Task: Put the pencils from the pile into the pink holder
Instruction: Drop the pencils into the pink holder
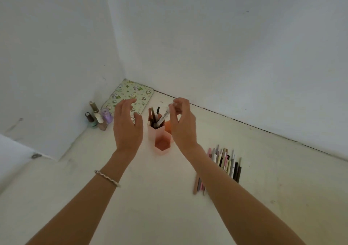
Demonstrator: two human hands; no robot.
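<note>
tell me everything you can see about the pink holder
The pink holder is a cluster of hexagonal tubes in what looks like translucent plastic, standing upright on the pale surface between the two hands. The tallest tube, light pink, holds several pencils standing tips up. A lower, darker front tube looks empty; an orange one behind is partly hidden by the right hand. That hand's grip lowers a white pencil into the tall tube. The left hand hovers beside it, not touching.

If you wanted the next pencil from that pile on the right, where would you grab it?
I'd take one at the outer edge of the pile, probably the dark pencil on its right side. Pinch it near mid-length from above, fingers either side. The pencils lie flat, side by side and touching, so an edge one leaves free space for a finger. The right hand already holds a white pencil over the holder.
</note>
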